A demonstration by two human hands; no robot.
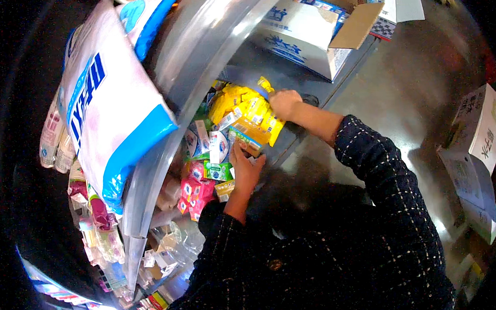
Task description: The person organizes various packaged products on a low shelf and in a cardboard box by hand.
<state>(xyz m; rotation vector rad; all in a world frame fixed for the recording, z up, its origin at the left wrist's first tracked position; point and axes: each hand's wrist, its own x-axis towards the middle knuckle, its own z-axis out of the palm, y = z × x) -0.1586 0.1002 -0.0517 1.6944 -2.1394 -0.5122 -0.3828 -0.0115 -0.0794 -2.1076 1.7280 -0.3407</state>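
My right hand (285, 105) is closed at the right edge of a pile of bright yellow packets (247, 107), its fingers curled on one of them; the fingertips are partly hidden. Below the pile, my left hand (247, 170) has its fingers and thumb around the lower end of a small yellow-brown box (251, 132). That box leans against the packets. Just left of my left hand are white-and-blue packs (219, 146), a green pack (219, 171) and pink packs (196, 194).
A clear plastic edge (202, 96) curves along the left of the goods. Beyond it lies a large white-and-blue bag (112, 99). An open white carton (304, 41) stands at the back, and another white carton (474, 152) is on the floor (360, 91) at right.
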